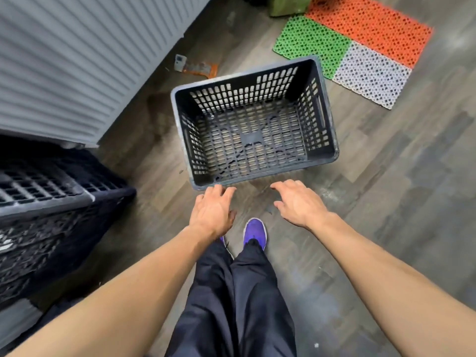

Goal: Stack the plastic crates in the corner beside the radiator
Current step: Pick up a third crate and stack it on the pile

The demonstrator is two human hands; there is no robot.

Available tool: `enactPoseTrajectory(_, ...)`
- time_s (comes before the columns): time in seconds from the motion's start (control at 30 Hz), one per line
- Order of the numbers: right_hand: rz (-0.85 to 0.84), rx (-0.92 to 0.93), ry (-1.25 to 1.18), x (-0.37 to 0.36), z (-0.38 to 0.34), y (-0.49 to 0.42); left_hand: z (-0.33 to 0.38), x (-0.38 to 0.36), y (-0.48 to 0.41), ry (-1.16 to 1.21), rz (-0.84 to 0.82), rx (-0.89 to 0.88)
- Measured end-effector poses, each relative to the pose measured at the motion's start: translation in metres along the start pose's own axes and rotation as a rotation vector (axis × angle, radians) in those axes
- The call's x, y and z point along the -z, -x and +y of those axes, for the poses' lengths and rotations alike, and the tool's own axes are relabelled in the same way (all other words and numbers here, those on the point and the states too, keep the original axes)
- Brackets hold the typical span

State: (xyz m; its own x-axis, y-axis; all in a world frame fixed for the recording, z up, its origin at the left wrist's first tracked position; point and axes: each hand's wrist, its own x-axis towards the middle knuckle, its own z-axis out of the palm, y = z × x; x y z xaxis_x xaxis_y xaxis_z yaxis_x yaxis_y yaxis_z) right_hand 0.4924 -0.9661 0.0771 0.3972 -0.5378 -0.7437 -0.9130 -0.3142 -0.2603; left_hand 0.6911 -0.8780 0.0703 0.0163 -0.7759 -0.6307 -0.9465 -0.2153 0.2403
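Open floor (381, 181) around crate (251, 137), seemingly.

- Single head-worn view, aimed forward and steeply down at the floor (386, 176).
- Wide-angle, with the radiator (64, 60) leaning across the upper left.
- Close above both forearms, which enter from the bottom corners, with the left hand (211, 212) and right hand (300, 204) near mid-frame.
- Straight over a purple shoe (255, 231).
- Down into the open crate (257, 176), just beyond the hands.
- Stacked crates (51, 202) cut off at the left edge.
- Coloured mats (360, 47) farthest away, at top right.
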Motion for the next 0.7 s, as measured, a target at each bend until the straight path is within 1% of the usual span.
enactPoseTrajectory(0.13, 0.017, -0.005, 0.026, -0.012, 0.013, -0.03, -0.006, -0.019, -0.04, -0.046, -0.014, -0.04)
enactPoseTrajectory(0.27, 0.093, 0.05, 0.096, -0.027, 0.021, -0.073, -0.019, -0.045, -0.081, -0.069, 0.007, -0.065)
enactPoseTrajectory(0.4, 0.149, 0.056, 0.194, -0.041, 0.031, -0.109, -0.034, -0.069, -0.11, -0.053, -0.007, -0.052)
enactPoseTrajectory(0.47, 0.102, 0.042, 0.243, -0.048, 0.037, -0.125, -0.041, -0.081, -0.122, -0.06, -0.047, -0.065)
enactPoseTrajectory(0.57, -0.011, 0.012, 0.252, -0.055, 0.044, -0.145, -0.048, -0.093, -0.137, -0.036, -0.094, -0.057)
enactPoseTrajectory(0.7, -0.08, -0.008, 0.274, -0.062, 0.054, -0.169, -0.047, -0.108, -0.161, 0.004, -0.133, -0.036)
